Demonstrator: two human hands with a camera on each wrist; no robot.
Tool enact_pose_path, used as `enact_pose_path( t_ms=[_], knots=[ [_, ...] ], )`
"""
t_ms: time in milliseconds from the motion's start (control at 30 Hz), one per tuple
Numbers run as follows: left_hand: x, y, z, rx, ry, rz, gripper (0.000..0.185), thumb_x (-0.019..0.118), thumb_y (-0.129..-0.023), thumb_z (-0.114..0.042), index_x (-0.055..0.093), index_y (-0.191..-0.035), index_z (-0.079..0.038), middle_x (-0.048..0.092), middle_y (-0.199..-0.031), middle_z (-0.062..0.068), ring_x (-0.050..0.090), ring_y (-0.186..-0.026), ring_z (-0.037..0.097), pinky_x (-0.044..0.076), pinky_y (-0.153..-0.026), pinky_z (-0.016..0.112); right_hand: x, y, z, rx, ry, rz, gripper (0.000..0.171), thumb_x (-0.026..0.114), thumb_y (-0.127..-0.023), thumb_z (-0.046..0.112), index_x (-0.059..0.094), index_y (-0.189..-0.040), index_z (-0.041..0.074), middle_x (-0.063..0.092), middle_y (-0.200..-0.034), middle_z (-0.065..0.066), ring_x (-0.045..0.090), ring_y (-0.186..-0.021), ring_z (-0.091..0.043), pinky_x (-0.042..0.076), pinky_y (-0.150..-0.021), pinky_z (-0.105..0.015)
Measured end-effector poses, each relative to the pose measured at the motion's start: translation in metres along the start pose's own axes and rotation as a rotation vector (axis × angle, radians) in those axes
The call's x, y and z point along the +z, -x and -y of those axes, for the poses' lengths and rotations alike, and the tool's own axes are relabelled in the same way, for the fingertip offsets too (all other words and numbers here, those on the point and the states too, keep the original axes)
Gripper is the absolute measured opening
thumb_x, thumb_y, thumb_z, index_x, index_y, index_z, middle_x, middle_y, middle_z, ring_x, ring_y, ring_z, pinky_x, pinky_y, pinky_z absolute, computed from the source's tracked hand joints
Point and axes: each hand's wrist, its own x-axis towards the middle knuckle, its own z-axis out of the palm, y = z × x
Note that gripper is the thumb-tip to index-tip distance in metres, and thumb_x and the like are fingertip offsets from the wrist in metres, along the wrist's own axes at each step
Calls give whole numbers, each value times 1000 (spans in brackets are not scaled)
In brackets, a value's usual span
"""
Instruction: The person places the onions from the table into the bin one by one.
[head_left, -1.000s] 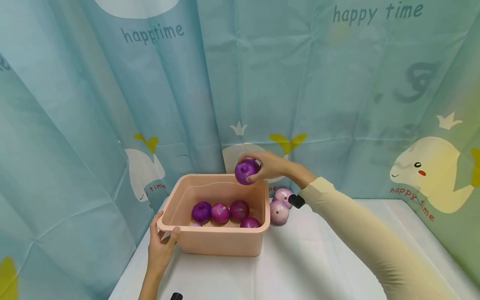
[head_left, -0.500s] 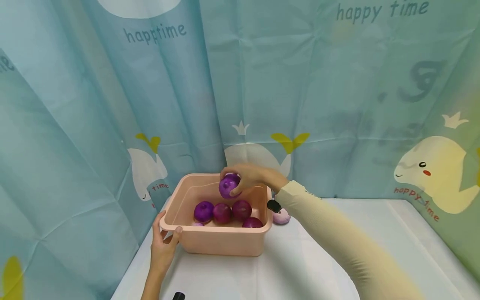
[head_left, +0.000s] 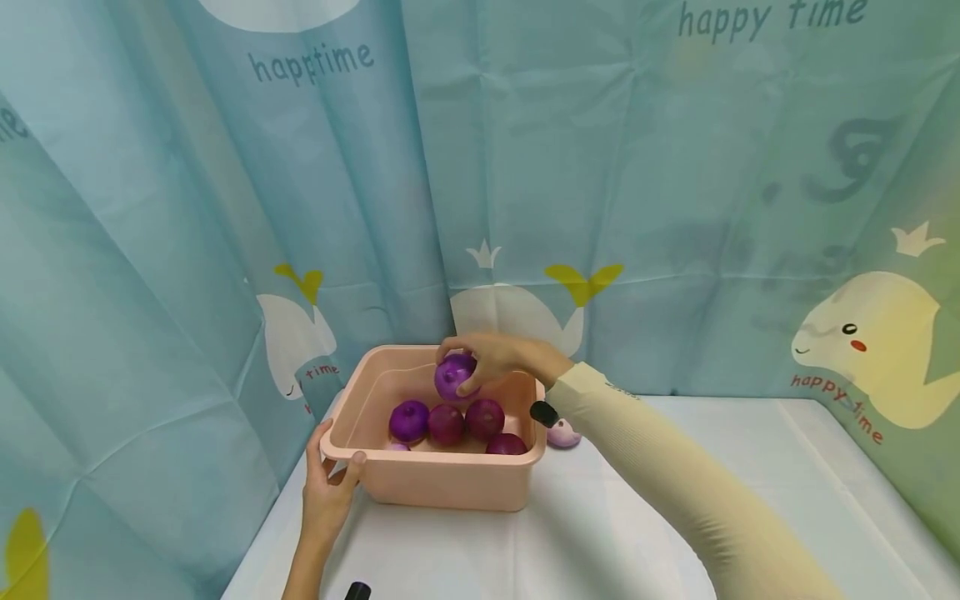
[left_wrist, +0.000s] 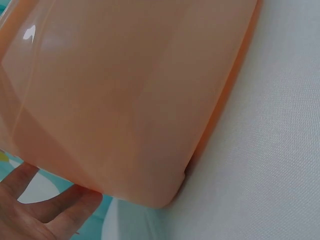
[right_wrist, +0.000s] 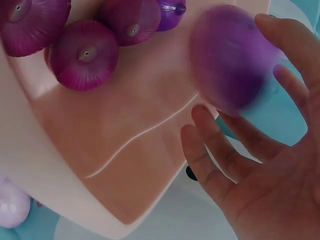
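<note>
The left hand [head_left: 327, 497] steadies the front left corner of a pink plastic bin [head_left: 442, 483], thumb on the front rim and fingers around the side. Over the bin's interior, the right hand [head_left: 495, 357] is at a bright purple onion [head_left: 453, 378]. In the right wrist view that onion [right_wrist: 227, 57] is blurred, with the fingers [right_wrist: 220, 150] spread apart below it and the thumb side above. Inside the bin lie a violet onion [head_left: 408, 422], two dark red-purple onions beside it, another [head_left: 507, 445] near the front right wall and a partly hidden pale one.
A pale pink onion [head_left: 563, 433] stands on the white table [head_left: 600, 533] just right of the bin, partly behind the right wrist. A blue-green curtain [head_left: 675, 250] with whale prints hangs behind and at both sides.
The right hand has moved left and down, carrying the purple onion from above the bin's back right corner into the bin opening; the onion has since sunk slightly. The left hand stays at its corner.
</note>
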Motion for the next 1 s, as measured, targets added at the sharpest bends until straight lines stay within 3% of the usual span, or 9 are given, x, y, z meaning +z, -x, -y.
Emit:
enact_pose_path(
  t_ms=[167, 367, 500, 633, 700, 933, 1000],
  knots=[
    [1, 1, -1, -5, 3, -5, 76, 63, -102, -13, 19, -163, -25, 30, -162, 16, 55, -110, -2, 55, -78, 16, -3, 4, -2, -7, 0, -15, 69, 82, -88, 21, 50, -149, 21, 48, -152, -14, 48, -137, -36, 48, -105, -46],
    [2, 1, -1, -9, -14, -10, 76, 63, -102, -15, 19, -163, -26, 30, -163, 16, 54, -112, -2, 55, -79, 16, -13, 12, -6, -83, -39, -49, 68, 81, -89, 19, 50, -149, 15, 48, -152, -15, 44, -140, -36, 46, -109, -50],
    [3, 1, -2, -12, -14, -13, 76, 63, -102, -14, 19, -163, -26, 30, -163, 15, 55, -120, 12, 54, -79, 15, -21, 21, -10, -94, -61, -105, 70, 83, -88, 23, 51, -149, 15, 48, -152, -11, 43, -141, -38, 46, -109, -52],
    [3, 1, -3, -2, 8, -17, 76, 63, -102, -12, 19, -163, -24, 27, -164, 15, 47, -133, 34, 53, -80, 12, -28, 37, -18, -112, -60, -176, 73, 84, -86, 26, 51, -150, 15, 49, -152, -6, 48, -135, -37, 51, -103, -52],
    [3, 1, -3, 0, 19, -17, 76, 63, -102, -12, 19, -163, -23, 27, -164, 15, 44, -136, 39, 52, -80, 11, -30, 47, -24, -129, -60, -209, 73, 84, -86, 25, 51, -150, 15, 51, -150, -6, 49, -133, -38, 52, -101, -52],
    [2, 1, -1, 5, 7, -13, 77, 63, -102, -13, 18, -163, -24, 26, -165, 16, 44, -137, 40, 51, -80, 11, -34, 85, -46, -128, -36, -291, 71, 83, -87, 22, 51, -150, 15, 54, -148, -9, 51, -131, -40, 53, -99, -54],
    [2, 1, -1, -2, -2, -13, 77, 64, -102, -14, 18, -163, -25, 27, -165, 17, 51, -131, 33, 53, -80, 13, -35, 96, -52, -128, -23, -314, 71, 84, -87, 23, 51, -150, 15, 54, -148, -7, 51, -131, -39, 54, -97, -53]
  ],
)
